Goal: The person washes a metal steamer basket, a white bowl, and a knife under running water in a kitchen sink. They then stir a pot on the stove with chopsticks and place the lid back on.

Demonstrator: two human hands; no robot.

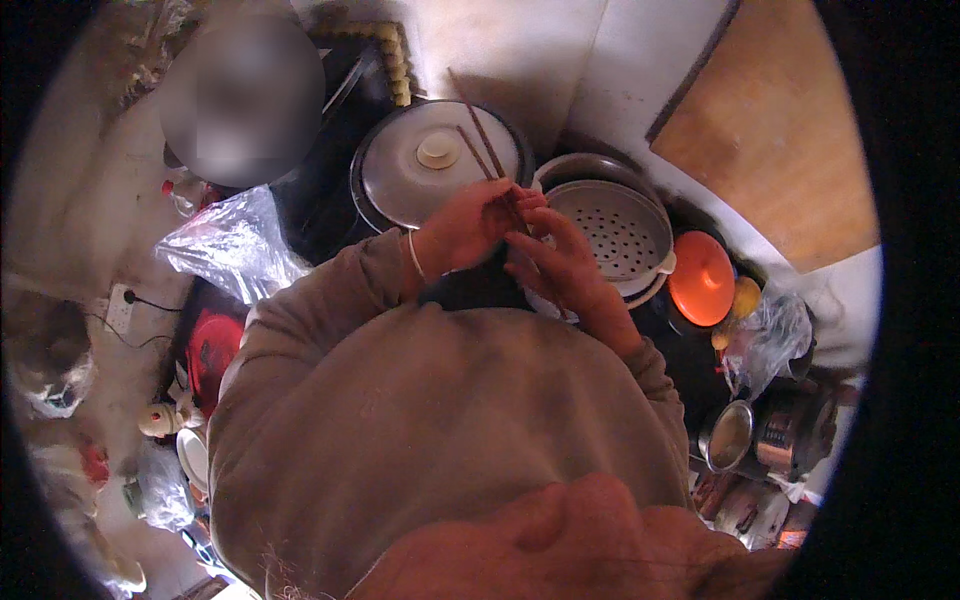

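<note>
Two thin brown chopsticks slant through my hands, their upper ends pointing away over a large lid. My left hand is closed around their middle, a light bracelet on its wrist. Against the same sticks, just to the right, bend the fingers of my right hand. Part of the grip is hidden where the fingers overlap. The domed lid has a cream knob and covers a wide dark pan beyond my left hand. Beside my right hand sits a pale perforated steamer basket.
An orange lid stands right of the steamer, near a clear plastic bag and a metal bowl. On the left are another plastic bag, a red object and a power strip. Upper left is blurred.
</note>
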